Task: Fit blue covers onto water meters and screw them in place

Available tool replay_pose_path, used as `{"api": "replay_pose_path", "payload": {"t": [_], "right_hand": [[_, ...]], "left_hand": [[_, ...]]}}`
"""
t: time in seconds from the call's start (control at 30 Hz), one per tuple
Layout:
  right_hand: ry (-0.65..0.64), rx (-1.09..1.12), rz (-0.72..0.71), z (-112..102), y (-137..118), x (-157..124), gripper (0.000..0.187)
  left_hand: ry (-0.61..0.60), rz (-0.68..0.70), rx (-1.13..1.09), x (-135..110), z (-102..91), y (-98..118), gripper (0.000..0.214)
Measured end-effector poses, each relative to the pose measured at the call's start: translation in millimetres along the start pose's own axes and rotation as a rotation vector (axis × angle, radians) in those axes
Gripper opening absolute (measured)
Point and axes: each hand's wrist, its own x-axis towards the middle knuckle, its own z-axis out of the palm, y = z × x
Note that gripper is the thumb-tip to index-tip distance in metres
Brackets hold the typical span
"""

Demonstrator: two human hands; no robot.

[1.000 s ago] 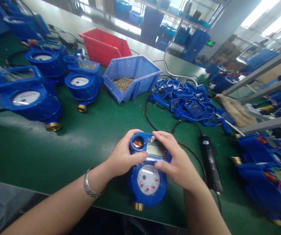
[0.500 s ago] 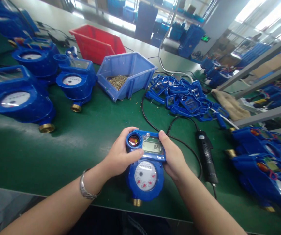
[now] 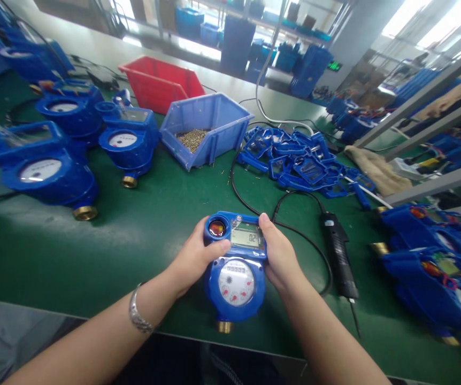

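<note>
A blue water meter [image 3: 236,282] is held between my two hands near the bench's front edge. It has a white dial with red pointers, a small lit display above it and a brass fitting at the bottom. My left hand [image 3: 193,256] is closed around the upper left side, its thumb lying beside the display. On the upper right side, my right hand [image 3: 281,256] grips the housing with its thumb at the top corner. The fingers under the meter are hidden on both sides.
Several blue meters [image 3: 126,140] stand at the left, and more meters [image 3: 435,278] at the right. A blue bin [image 3: 226,125] holds small brass-coloured screws, with a red bin [image 3: 162,83] behind. Blue plastic frames [image 3: 306,166] lie piled beside a black electric screwdriver [image 3: 339,256] with a cable.
The camera view has shifted slightly. The meter has moved a little left and up in the picture, still in both hands. My left thumb has slid slightly left, off the display's edge.
</note>
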Motion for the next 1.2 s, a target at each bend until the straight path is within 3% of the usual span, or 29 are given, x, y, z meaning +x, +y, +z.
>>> {"api": "replay_pose_path", "payload": {"t": [0.13, 0.23, 0.3, 0.43, 0.53, 0.6, 0.7, 0.83, 0.9, 0.93, 1.03, 1.13, 1.2], "right_hand": [[-0.060, -0.050, -0.012, 0.4, -1.4, 0.7, 0.055], [-0.090, -0.117, -0.072, 2.2, -5.9, -2.6, 0.059], [-0.108, -0.169, -0.141, 1.6, -13.3, -7.1, 0.062], [-0.301, -0.429, -0.367, -7.5, -39.3, -19.7, 0.066], [-0.451, -0.803, -0.533, -15.7, -52.3, -29.2, 0.078], [-0.449, -0.992, -0.664, -18.5, -47.6, -33.0, 0.081], [-0.337, -1.155, -0.912, -19.2, -23.2, -32.6, 0.077], [-0.271, -1.270, -1.149, -20.4, 9.1, -28.2, 0.083], [-0.243, -1.295, -1.207, -22.3, 17.3, -28.1, 0.086], [-0.229, -1.300, -1.226, -23.4, 20.1, -28.5, 0.086], [-0.208, -1.309, -1.265, -26.1, 28.3, -29.8, 0.084], [-0.191, -1.328, -1.326, -27.3, 41.4, -29.8, 0.079], [-0.157, -1.325, -1.375, -27.5, 50.1, -30.9, 0.074]], "left_hand": [[-0.061, -0.108, -0.188, -7.9, 5.5, 5.7, 0.059], [-0.134, -0.074, -0.153, -8.0, 3.3, 16.1, 0.052], [-0.154, 0.001, -0.109, -8.0, 0.1, 25.9, 0.059], [-0.049, 0.229, 0.219, -13.3, -9.0, 45.1, 0.089], [-0.057, 0.543, 0.654, -15.7, -21.4, 46.0, 0.097], [-0.092, 0.774, 0.888, -12.4, -32.4, 37.1, 0.087], [-0.066, 1.024, 1.091, -1.7, -50.4, 15.8, 0.071], [-0.022, 1.116, 1.092, 9.0, -67.8, -5.6, 0.066], [-0.032, 1.009, 1.051, 8.3, -69.9, -7.3, 0.064], [-0.011, 0.892, 1.006, 6.6, -69.2, -5.8, 0.065], [0.119, 0.321, 0.614, -0.7, -61.8, 3.7, 0.064], [-0.046, -0.246, 0.048, -7.9, -52.1, 11.8, 0.058], [-0.173, -0.437, -0.182, -10.9, -46.6, 12.9, 0.057]]}}
